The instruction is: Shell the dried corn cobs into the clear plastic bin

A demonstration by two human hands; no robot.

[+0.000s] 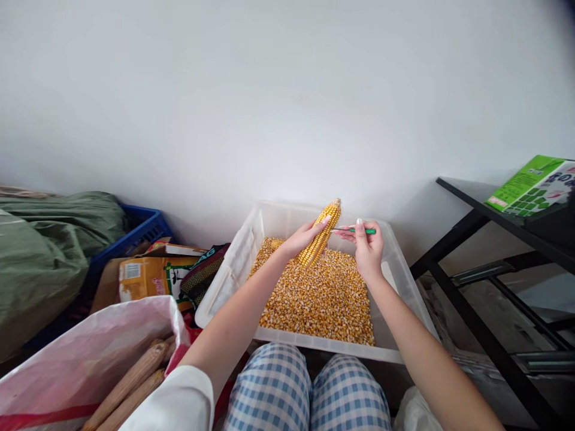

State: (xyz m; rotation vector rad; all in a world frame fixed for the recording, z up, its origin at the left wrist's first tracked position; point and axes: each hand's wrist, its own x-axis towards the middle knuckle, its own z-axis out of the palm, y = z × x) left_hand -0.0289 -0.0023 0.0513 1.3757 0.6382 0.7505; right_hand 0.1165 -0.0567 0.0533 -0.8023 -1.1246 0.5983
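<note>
White and red, the bag (85, 353) of bare cobs (139, 371) sits well left of your fingers. Your left hand (306, 237) grips the corn ear (320, 236), kernels (318, 299) below its fingers in the translucent bin (230, 272). Your right hand (369, 248) pinches a green-handled tool (370, 231), shaft toward the ear; a green carton (530, 185) lies well right of those fingers.

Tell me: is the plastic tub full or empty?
Partly full: corn kernels lie in the tub, with bare plastic showing at its right.
</note>
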